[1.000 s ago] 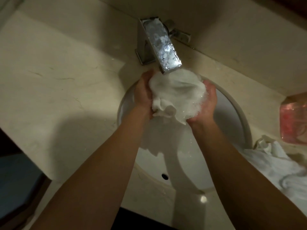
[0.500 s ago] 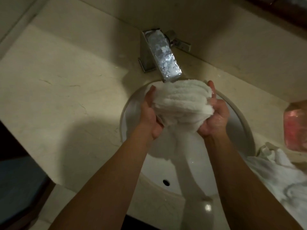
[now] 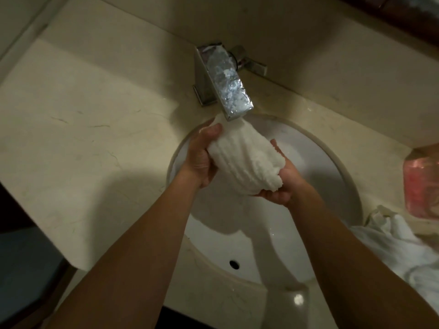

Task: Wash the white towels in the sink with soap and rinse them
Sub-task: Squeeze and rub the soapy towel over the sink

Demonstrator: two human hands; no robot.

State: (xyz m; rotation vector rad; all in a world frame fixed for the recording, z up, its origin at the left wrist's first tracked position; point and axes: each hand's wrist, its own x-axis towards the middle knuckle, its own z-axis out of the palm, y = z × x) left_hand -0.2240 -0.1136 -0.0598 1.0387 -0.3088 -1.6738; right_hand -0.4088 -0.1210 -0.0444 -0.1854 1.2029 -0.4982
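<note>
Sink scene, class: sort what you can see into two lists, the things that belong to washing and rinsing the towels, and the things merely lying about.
Part of the job:
- bunched white towel, gripped by the left hand and right hand
- faucet
- sink
- other white towels on the counter

Lying about:
- pink translucent container; its purpose is unclear
- marble counter

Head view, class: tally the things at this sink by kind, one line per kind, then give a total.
White towels: 2, the bunched towel held by both hands and the towel pile on the counter
Faucet: 1
Sink: 1
Pink container: 1
Total: 5
</note>
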